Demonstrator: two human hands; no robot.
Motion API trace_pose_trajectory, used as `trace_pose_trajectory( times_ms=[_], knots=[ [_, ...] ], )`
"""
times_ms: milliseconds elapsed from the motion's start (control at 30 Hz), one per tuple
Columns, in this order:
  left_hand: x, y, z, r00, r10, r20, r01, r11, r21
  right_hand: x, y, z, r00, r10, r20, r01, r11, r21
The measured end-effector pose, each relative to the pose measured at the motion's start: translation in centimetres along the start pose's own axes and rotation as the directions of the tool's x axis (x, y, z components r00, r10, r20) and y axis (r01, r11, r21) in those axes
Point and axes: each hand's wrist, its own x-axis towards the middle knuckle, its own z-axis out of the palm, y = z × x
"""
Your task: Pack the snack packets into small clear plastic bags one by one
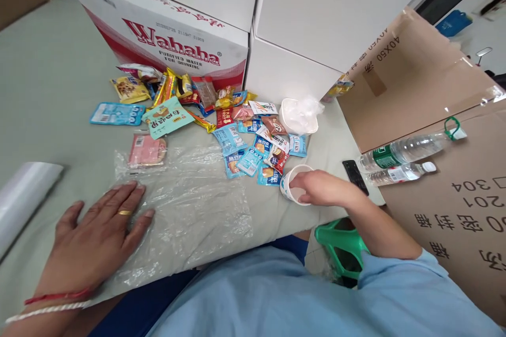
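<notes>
Got a light-blue shirt (253,295) closest to the camera, filling the bottom middle. Far left, a shiny white roll (26,200) lying on the pale tablecloth (51,100). Next along, the left hand (100,221), palm down and fingers fanned out a bit, with a gold ring (125,212) plus a red band (59,296) and a white band (43,313) at the wrist. Set at the left end of a crinkly clear plastic sheet (201,197), laid flat on the cloth. Just past the fingertips, a blue pouch (116,114), a pink packet (147,150) and a mint-green pouch (168,117), with a Wahaha box (166,37) further back. Then loads of small snack packs (251,160) bunched mid-table, and right behind them a white tub (300,129) with a clear plastic bag (311,110) in it.

Near the front edge, just right of the packs, a white paper cup (286,189) with the right hand (320,187) dipped in. Can't tell if pinching anything, fingertips hidden inside. Below that, a green stool (342,239). Lastly, a black phone (354,176) on the table's right end, next to two clear bottles (415,148), with brown cardboard (407,84) beyond.
</notes>
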Motion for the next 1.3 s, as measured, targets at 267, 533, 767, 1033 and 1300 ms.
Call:
trace_pose_trajectory(
  times_ms=[267, 533, 767, 1033, 1300],
  knots=[
    [-0.1, 0.4, -0.3, 1.0, 0.005, -0.018, -0.005, 1.0, 0.0, 3.7, -1.4, 1.7, 0.99, 0.138, 0.024, -0.126, 0.951, -0.281],
    [-0.1, 0.2, -0.2, 0.997, 0.029, -0.068, -0.029, 1.0, -0.004, -2.1, 3.3, -7.2, 0.873, 0.109, -0.475, -0.15, 0.987, -0.049],
    [-0.2, 0.1, 0.2, 0.996, 0.034, -0.084, -0.033, 0.999, 0.012, 7.1, 16.8, -11.7, 0.43, 0.432, -0.793, -0.475, 0.855, 0.208],
    [-0.2, 0.0, 0.3, 0.991, 0.05, -0.128, -0.052, 0.999, -0.011, 12.6, 17.2, -6.9, 0.806, 0.297, -0.512, -0.37, 0.928, -0.043],
    [-0.3, 0.1, 0.2, 0.993, 0.038, -0.116, -0.038, 0.999, 0.0, 18.1, 16.2, -5.5, 0.774, 0.36, -0.521, -0.459, 0.885, -0.07]
  ],
)
